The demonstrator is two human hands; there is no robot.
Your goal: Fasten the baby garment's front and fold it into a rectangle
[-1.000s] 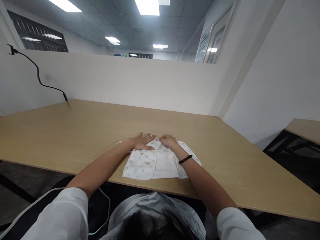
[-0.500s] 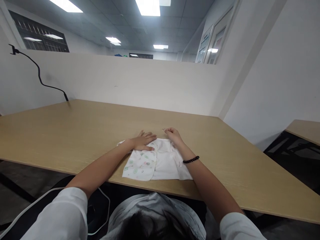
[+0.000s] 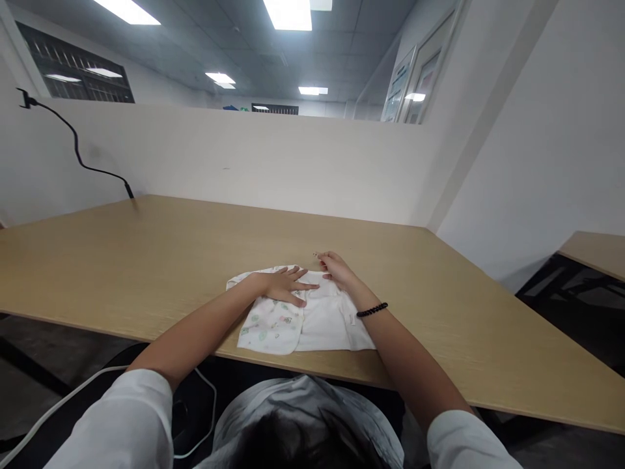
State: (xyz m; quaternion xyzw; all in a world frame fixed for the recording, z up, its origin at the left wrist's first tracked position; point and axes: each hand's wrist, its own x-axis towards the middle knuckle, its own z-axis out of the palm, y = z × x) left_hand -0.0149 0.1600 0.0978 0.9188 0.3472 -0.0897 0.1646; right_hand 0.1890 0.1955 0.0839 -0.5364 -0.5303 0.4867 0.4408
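The shirt [image 3: 319, 322] lies on the wooden surface [image 3: 454, 306], its near hem close to the front edge, right before the person. One front panel [image 3: 268, 329], on the left, is white with small green and pink prints and lies flat; beside it the plain white inside shows. The left hand [image 3: 283, 285] rests palm down on the upper part of that printed side, fingers spread, fingertips reaching onto the white inside. The right hand [image 3: 339, 268] is at the shirt's far edge, thumb and fingers pinching a small printed bit of its cloth, which pokes out past the fingertips. A black bracelet [image 3: 372, 311] circles the right wrist, above the shirt's right side. At the surface's far left corner rises a bent black stand [image 3: 77, 144], well apart from the shirt.
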